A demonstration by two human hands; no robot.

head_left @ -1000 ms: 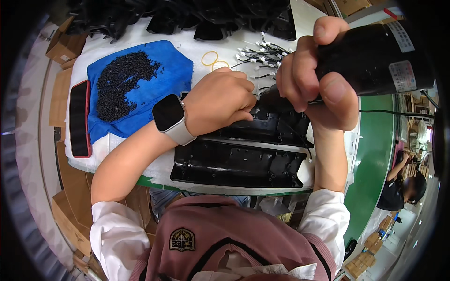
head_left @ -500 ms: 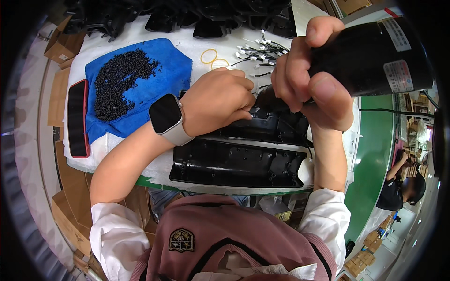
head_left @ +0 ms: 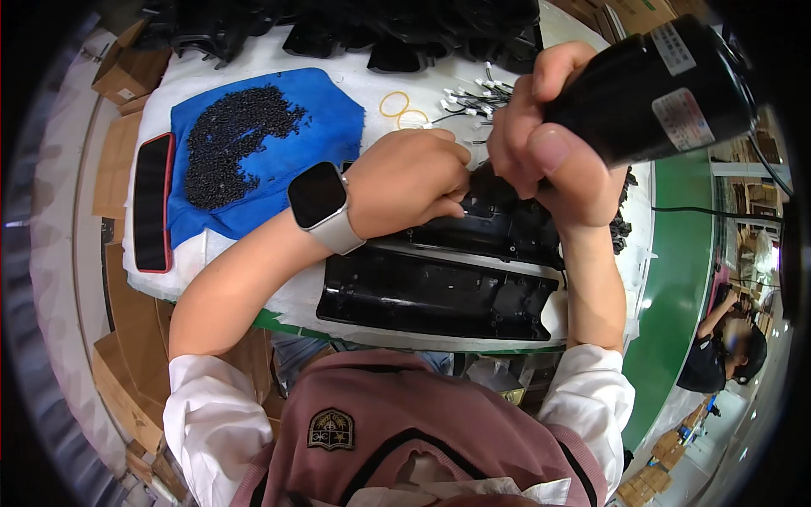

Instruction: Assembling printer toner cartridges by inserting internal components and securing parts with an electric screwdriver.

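Observation:
My right hand (head_left: 553,144) grips a thick black power screwdriver (head_left: 655,89) held tip-down over a long black plastic panel (head_left: 439,291) lying on the white-covered table. My left hand (head_left: 410,182), with a smartwatch (head_left: 321,203) on its wrist, rests fingers curled on the panel's upper edge right beside the tool's tip. The tip and whatever the left fingers pinch are hidden behind the hands.
A blue cloth (head_left: 329,127) holds a heap of small black screws (head_left: 232,139). A phone in a red case (head_left: 152,203) lies at the table's left edge. Two rubber bands (head_left: 401,110), short wire connectors (head_left: 473,93) and black plastic parts (head_left: 355,29) sit farther back. Another person (head_left: 726,338) works at right.
Both hands stay on the panel; the screwdriver has shifted only slightly, and the view has drifted a little.

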